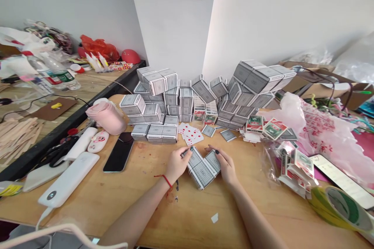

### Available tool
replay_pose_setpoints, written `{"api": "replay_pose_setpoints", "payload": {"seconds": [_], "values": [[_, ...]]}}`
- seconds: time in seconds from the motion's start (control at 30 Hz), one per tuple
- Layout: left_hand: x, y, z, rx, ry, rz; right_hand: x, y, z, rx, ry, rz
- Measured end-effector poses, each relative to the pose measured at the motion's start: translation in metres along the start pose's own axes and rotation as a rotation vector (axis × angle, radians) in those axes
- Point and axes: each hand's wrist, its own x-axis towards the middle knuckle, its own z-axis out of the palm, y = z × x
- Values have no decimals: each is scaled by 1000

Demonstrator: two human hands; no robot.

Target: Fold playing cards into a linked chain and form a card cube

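Note:
A block folded from grey-patterned playing cards (pixel 202 171) is between my two hands, low over the wooden table. My left hand (pixel 177 163) grips its left side, with dark-nailed fingers curled at the top edge. On the other side, my right hand (pixel 227 165) pinches the smaller right part of the block. The two parts meet at an angle, in a V shape. Just beyond my hands lie loose face-up playing cards (pixel 191 133) with red diamonds and a couple of face-down cards (pixel 227 135). Behind them stand stacks of similar card blocks (pixel 162 130).
Taller card-block stacks (pixel 248 85) lean at the back right. To the left lie a black phone (pixel 119 152), a white power bank (pixel 68 179) and a pink roll (pixel 106 116). Opened card boxes (pixel 299 167), yellow tape (pixel 340 208) and a plastic bag (pixel 315 124) crowd the right.

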Motion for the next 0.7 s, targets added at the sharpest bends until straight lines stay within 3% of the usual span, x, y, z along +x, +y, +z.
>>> {"api": "replay_pose_setpoints", "payload": {"seconds": [0.13, 0.33, 0.47, 0.6, 0.7], "values": [[-4, 1, -1, -77, 5, 11, 3, 0, 0, 153, 8, 68], [-5, 6, -11, -358, -230, 287, 6, -3, -4, 434, 49, 222], [-8, 8, -15, -385, -276, 396, 5, 0, -10, 606, 9, 405], [-11, 7, -13, -245, -295, 323, 1, -2, -13, 687, -100, 621], [-10, 5, -12, -306, -220, 228, -3, -11, -13, 651, -191, 748]]}}
